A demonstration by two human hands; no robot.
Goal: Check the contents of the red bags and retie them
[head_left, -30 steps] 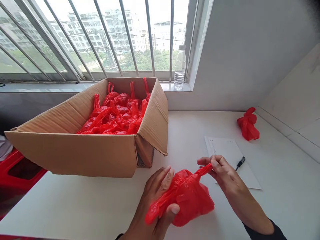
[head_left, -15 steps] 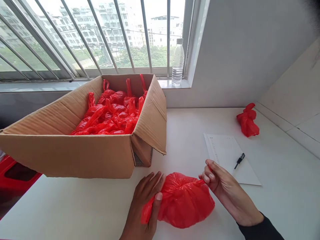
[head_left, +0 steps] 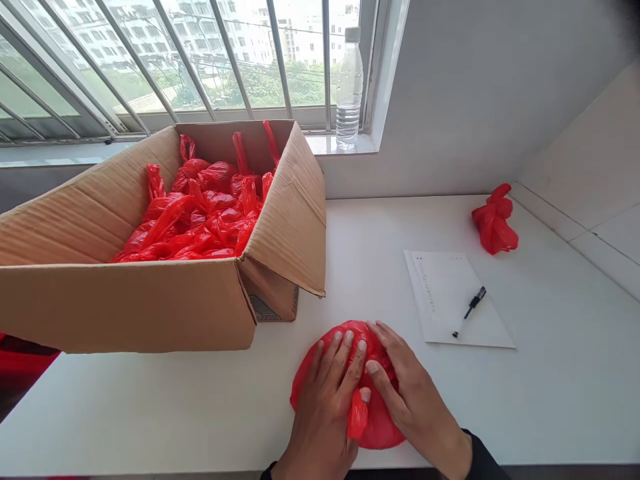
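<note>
A filled red plastic bag (head_left: 380, 427) lies on the white table near its front edge. My left hand (head_left: 327, 393) rests flat on the bag's left and middle part, fingers stretched out. A tied red handle end sticks up beside its thumb. From the right, my right hand (head_left: 407, 387) lies on the bag with its fingers extended, close to the left fingertips. Both hands cover much of the bag, and what is inside cannot be seen.
An open cardboard box (head_left: 150, 307) full of knotted red bags (head_left: 210, 220) stands at the left. To the right lie a sheet of paper (head_left: 445, 307) and a pen (head_left: 470, 308). Farther back is a crumpled red bag (head_left: 495, 220). A water bottle (head_left: 349, 93) stands on the windowsill.
My right hand has let go of the bag's pulled corner and now lies on top of it. My left hand has moved right onto the bag. The view has tilted down.
</note>
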